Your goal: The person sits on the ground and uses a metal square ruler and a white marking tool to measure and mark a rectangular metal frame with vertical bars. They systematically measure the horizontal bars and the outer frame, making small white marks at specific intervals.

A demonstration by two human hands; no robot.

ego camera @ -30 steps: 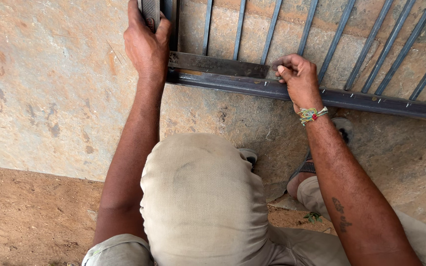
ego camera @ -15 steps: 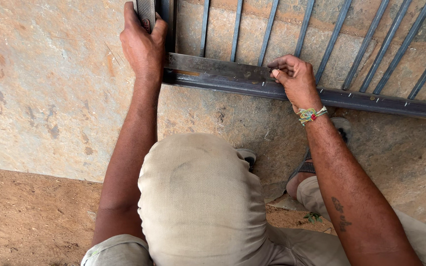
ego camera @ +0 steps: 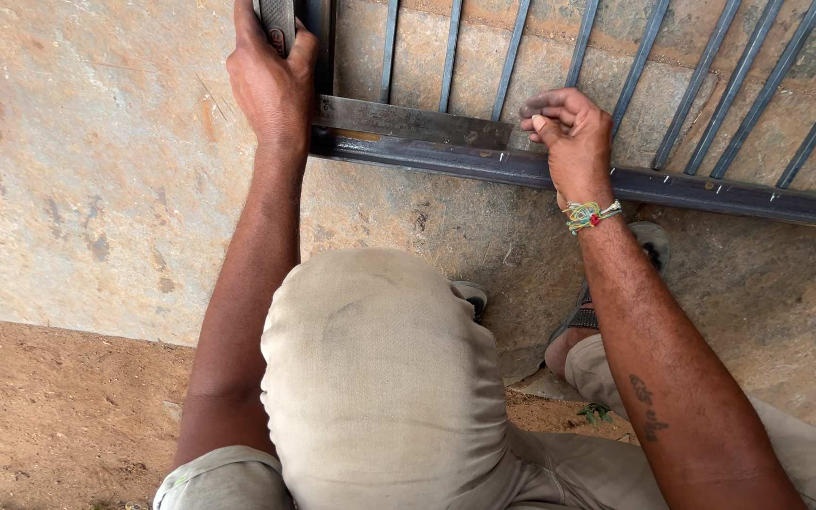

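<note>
The flat grey steel strip [ego camera: 413, 123] lies along the dark steel bottom rail [ego camera: 710, 192] of the barred metal gate. Since a second ago the right hand [ego camera: 573, 142] has lifted slightly, fingers curled, pinching its end; the left hand [ego camera: 271, 85] still grips the upright steel post [ego camera: 278, 19].

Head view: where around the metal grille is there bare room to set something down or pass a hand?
Bare concrete slab left of the left hand; bare dirt below it. Crowded along the flat bar by the right hand; gaps between the grille bars are narrow.
</note>
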